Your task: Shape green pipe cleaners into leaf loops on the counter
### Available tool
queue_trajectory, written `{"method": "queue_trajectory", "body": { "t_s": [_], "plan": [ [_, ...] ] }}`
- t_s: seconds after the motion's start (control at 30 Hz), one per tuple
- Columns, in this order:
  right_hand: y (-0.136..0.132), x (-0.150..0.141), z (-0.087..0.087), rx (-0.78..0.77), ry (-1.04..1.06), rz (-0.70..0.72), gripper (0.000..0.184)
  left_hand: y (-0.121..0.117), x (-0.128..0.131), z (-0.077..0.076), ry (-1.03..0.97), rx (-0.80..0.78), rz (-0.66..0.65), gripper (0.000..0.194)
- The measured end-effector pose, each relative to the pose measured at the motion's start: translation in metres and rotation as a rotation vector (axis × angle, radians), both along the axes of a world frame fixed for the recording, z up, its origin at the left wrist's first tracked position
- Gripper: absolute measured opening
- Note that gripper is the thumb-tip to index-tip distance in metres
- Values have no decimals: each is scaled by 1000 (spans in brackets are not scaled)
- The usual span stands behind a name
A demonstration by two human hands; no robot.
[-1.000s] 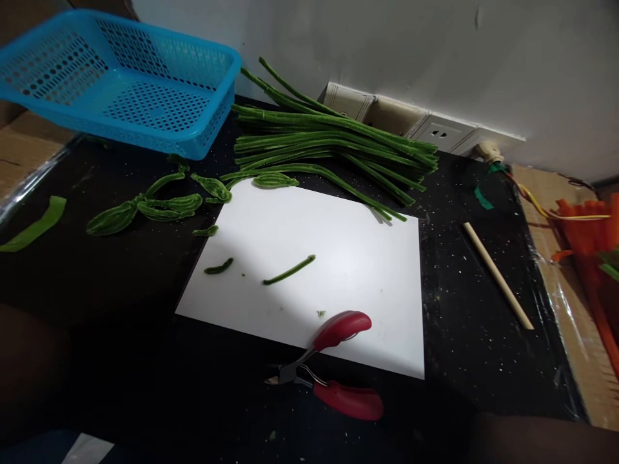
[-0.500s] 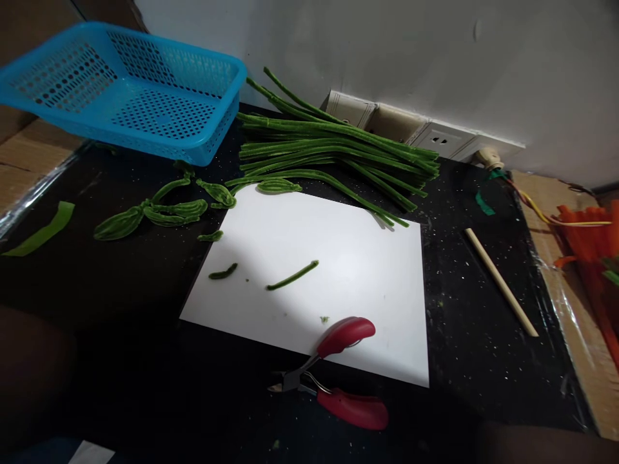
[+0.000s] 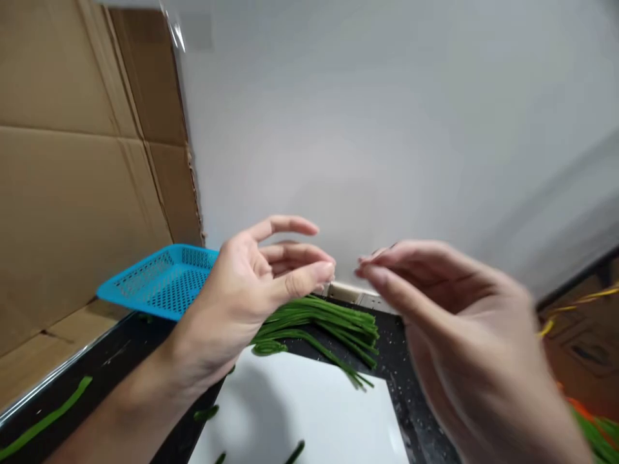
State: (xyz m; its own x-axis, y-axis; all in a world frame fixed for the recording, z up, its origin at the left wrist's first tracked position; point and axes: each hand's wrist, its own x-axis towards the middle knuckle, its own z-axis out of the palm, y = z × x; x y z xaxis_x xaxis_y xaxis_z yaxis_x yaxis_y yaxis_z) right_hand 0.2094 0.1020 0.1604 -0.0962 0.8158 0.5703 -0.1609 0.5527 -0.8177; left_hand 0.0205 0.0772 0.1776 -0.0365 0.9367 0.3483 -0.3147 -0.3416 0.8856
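My left hand (image 3: 256,277) is raised above the table, its thumb tip against the fingertips while the index finger arches free. Facing it, my right hand (image 3: 464,328) pinches thumb and fingers together. A small gap separates the two sets of fingertips, and nothing I can make out shows in either pinch. Behind and below them lies a bundle of fuzzy green pipe cleaners (image 3: 333,322). A looped green pipe-cleaner leaf (image 3: 269,348) rests at the top edge of a white paper sheet (image 3: 333,412). Short green pieces (image 3: 294,453) lie on the sheet.
A blue perforated basket (image 3: 120,298) stands at the back left, partly behind my left hand. Cardboard (image 3: 62,193) rises on the left, a pale wall (image 3: 387,129) behind. A green strip (image 3: 53,412) lies at the left. Wall sockets (image 3: 372,301) and a yellow wire (image 3: 546,327) are visible.
Both hands have come up into the middle of the view, fingertips towards each other. The camera has tilted up, so the red-handled cutters and wooden stick are out of sight.
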Motion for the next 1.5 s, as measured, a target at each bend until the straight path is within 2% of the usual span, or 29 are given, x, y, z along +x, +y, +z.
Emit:
{"method": "queue_trajectory", "body": {
  "t_s": [0.1,0.4,0.47,0.57,0.67,0.73,0.83,0.93,0.97,1.07,1.13,1.33,1.5],
  "plan": [
    [-11,-8,13,-63,54,73,17,-7,4,1,21,-13,-32,53],
    [-26,-10,18,-196,113,165,19,-20,7,1,51,11,28,51],
    [-25,-8,20,-193,106,165,20,-20,9,1,52,7,36,50],
    [-18,-4,19,-78,-19,111,17,-14,7,-2,127,90,63,43],
    [-5,-3,7,84,-380,-41,5,3,2,-10,239,205,224,24],
    [3,-6,-7,110,-709,-83,15,16,-2,-17,228,193,312,23],
    [18,-14,-34,120,-1092,-145,17,36,-9,-29,340,164,307,25],
    [36,-20,-56,157,-1335,-251,22,52,-16,-43,619,126,283,20],
    [42,-21,-62,169,-1376,-281,24,56,-18,-48,733,102,286,20],
    [61,-18,-77,214,-1410,-391,24,68,-22,-67,1031,79,410,17],
    [71,-13,-85,218,-1428,-428,22,75,-24,-82,1189,93,416,12],
    [85,-2,-99,177,-1460,-398,18,87,-23,-123,1471,147,366,9],
    [84,-2,-99,198,-1416,-389,20,86,-17,-131,1548,174,317,6]
  ]
}}
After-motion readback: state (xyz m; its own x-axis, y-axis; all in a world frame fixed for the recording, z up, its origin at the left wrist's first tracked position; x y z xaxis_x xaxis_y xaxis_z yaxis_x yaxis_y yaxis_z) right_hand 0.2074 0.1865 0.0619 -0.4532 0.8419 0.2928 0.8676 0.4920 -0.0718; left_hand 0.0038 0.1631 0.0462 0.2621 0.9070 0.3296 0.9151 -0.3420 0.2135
